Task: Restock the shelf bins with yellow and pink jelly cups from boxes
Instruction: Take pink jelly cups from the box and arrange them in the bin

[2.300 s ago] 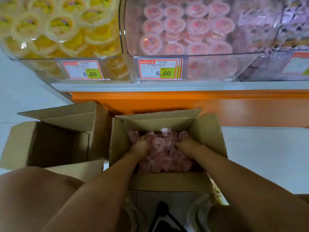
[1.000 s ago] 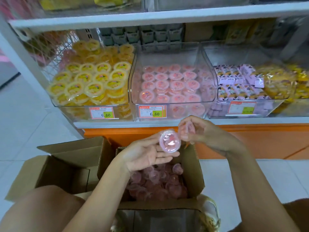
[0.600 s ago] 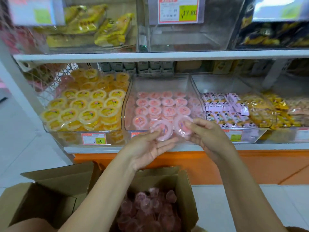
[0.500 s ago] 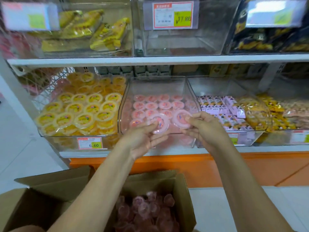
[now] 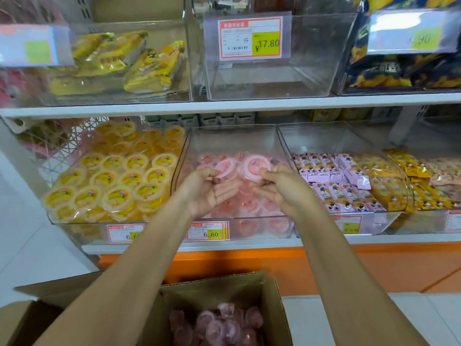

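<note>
**Two pink cups could slip or land in the wrong place**

Both hands are up over the middle clear bin (image 5: 234, 139) on the lower shelf (image 5: 324, 239). The left hand (image 5: 207, 189) has its grip closed on a pink jelly cup (image 5: 225, 167), pinched at the edge by the thumb and a fingertip, with the other fingers spread out under it. The right hand (image 5: 283, 188) has its grip closed on a second pink jelly cup (image 5: 257, 165) in much the same way. The two cups are side by side, above the pile of pink cups (image 5: 249, 206) lying in the bin.

Each cup looks held only by its edge, so I think one could slip out too soon. If that happens too near the front, it could miss the bin. It could then fall to the floor (image 5: 349, 320) or back into the cardboard box (image 5: 278, 308) below.

The bins sit close together. If a hand drifts left, a pink cup could land among the yellow jelly cups (image 5: 119, 181). If it drifts right, it could land on the purple snack packs (image 5: 326, 176).

The pile looks bumpy, so a cup let go from high up may roll or tip over. Squeezing too hard may dent a soft cup or pop its lid. Going low before letting go seems safest.
</note>
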A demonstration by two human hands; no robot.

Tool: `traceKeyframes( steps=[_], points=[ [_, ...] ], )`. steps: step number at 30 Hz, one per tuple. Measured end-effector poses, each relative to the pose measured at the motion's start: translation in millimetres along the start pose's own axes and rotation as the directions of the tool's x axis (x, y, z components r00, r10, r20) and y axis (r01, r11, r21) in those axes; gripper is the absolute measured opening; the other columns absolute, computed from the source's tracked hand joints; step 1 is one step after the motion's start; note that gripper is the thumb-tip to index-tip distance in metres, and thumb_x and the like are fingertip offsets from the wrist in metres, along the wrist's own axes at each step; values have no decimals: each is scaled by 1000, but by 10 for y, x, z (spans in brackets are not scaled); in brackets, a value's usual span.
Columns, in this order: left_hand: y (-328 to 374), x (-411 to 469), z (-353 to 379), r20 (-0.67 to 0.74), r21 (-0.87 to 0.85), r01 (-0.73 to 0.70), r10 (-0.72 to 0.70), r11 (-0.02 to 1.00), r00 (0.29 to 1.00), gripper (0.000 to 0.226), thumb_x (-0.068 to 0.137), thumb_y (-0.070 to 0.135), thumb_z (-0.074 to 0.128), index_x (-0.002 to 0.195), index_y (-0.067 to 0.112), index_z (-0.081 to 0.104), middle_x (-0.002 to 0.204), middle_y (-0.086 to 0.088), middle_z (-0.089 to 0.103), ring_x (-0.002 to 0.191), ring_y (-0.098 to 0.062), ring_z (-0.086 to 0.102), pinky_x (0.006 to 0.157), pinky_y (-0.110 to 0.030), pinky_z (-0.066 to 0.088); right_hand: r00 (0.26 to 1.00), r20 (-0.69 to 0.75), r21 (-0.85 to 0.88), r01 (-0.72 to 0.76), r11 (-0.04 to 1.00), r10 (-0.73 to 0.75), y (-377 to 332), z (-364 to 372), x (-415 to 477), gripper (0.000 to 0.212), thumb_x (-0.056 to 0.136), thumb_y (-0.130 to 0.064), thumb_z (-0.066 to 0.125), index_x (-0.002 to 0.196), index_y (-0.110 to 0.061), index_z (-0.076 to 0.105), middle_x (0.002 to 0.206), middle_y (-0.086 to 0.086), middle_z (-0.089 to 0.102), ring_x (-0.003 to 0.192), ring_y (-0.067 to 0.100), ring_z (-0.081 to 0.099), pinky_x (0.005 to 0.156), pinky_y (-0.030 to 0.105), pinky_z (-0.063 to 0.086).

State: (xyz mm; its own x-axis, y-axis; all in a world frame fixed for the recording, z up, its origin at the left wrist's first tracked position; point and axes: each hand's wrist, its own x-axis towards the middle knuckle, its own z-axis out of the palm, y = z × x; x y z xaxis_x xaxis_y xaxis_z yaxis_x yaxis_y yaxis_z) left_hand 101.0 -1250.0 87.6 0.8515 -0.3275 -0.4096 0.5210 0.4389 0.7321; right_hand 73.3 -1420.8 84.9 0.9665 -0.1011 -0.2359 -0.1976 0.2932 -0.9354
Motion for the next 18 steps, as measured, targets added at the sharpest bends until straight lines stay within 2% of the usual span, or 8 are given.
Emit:
traceKeyframes(
  steps=[2,5,7,9,11,13,16,18],
  points=[
    [-33,14,22,12,18,-19,19,1000,1000,20,94,10,40,74,10,41,94,-30,66,74,-31,72,66,-36,59,999,13,91,43,995,-44,38,43,8,22,95,-4,52,75,-9,45,82,15,58,93,33,64,83,35,56],
    [-81,52,50,19,167,-48,46,985,999,19,95,12,43,77,8,45,90,-23,69,72,-24,72,65,-30,60,996,14,139,90,986,-92,69,77,52,21,96,-3,49,76,-7,46,84,17,62,91,30,66,85,34,55],
    [-73,33,41,36,340,-7,-6,940,999,19,96,14,45,81,6,55,86,-16,73,71,-19,72,62,-26,59,994,-1,125,110,986,-111,50,75,77,22,96,-4,50,75,-9,45,84,17,62,87,27,65,90,37,53],
    [-34,-5,21,38,516,76,-112,853,993,19,93,17,51,86,5,65,84,-10,74,66,-13,71,56,-19,56,994,2,65,111,992,-111,-7,82,87,25,95,-5,52,73,-11,43,82,15,63,78,22,64,88,36,54],
    [24,-34,-1,-8,554,161,-188,817,982,17,90,16,57,84,5,68,76,-7,73,50,-5,64,44,-11,49,994,5,-58,107,993,-107,-84,75,78,26,93,-4,55,71,-11,43,77,14,62,71,20,64,76,29,57],
    [85,-23,-55,-53,488,256,-265,834,963,17,89,15,57,83,3,67,62,-2,68,37,0,50,35,-6,37,995,-34,-280,81,957,-94,-155,35,60,24,90,-3,59,70,-9,47,70,14,62,64,22,64,68,30,58],
    [162,65,-154,-73,377,407,-412,832,908,28,92,15,51,78,-1,70,49,5,56,32,2,44,31,-5,33,991,-114,-655,-26,755,-65,-161,-23,52,13,85,-3,61,73,-4,57,65,15,67,60,27,68,68,38,59],
    [170,120,-173,-93,300,472,-467,829,879,36,96,11,45,75,-6,69,47,4,54,30,1,45,30,-8,35,987,-155,-775,-89,626,-51,-123,13,42,13,83,-3,56,71,1,58,70,18,70,67,31,71,73,43,59]
  ],
)
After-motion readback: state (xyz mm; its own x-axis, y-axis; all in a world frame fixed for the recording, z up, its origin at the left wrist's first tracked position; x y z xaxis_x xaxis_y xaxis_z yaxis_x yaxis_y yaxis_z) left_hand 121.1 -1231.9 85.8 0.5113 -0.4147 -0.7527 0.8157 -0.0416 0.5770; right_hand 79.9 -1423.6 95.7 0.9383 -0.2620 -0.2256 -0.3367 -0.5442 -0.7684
